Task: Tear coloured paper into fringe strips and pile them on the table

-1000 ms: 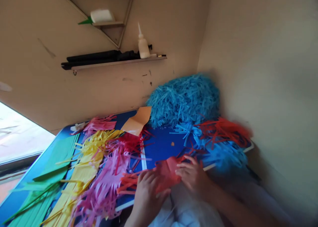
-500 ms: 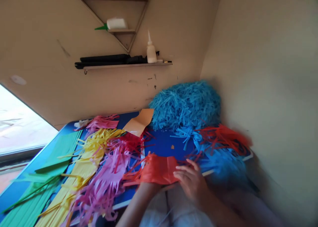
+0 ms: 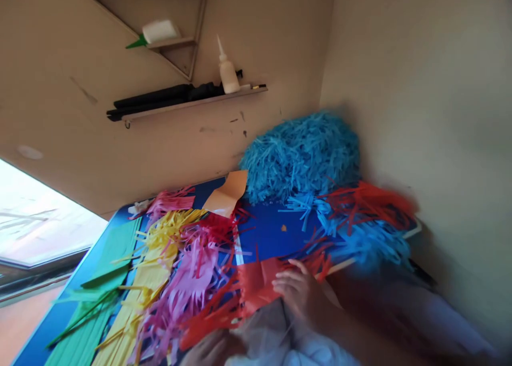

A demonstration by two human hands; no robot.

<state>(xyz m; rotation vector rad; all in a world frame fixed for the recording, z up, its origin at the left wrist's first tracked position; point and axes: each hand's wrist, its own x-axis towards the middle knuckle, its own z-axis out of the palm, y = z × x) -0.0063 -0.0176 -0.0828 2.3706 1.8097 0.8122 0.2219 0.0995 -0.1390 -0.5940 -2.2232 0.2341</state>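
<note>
A red fringed tissue-paper sheet (image 3: 260, 283) lies at the front edge of the blue table (image 3: 264, 232), its cut strips spreading to both sides. My right hand (image 3: 302, 291) rests at the right part of the sheet's plain middle, fingers stretched and slightly apart. At the bottom of the view my left hand (image 3: 216, 347) is curled and blurred beside the lower left strips of the sheet; its fingers are partly hidden. Left of the red sheet lies pink-purple fringed paper (image 3: 200, 272).
Yellow paper (image 3: 150, 275) and green paper (image 3: 108, 280) cover the table's left side. A large blue fringe heap (image 3: 300, 152) stands against the wall. Red fringes (image 3: 372, 203) and blue fringes (image 3: 376, 243) lie right. Orange paper (image 3: 227, 195) lies behind. A wall shelf (image 3: 192, 103) carries a glue bottle (image 3: 229, 75).
My left hand has left the middle of the red sheet and moved down and toward me. My right hand stays at the sheet's right part. The camera view has tilted.
</note>
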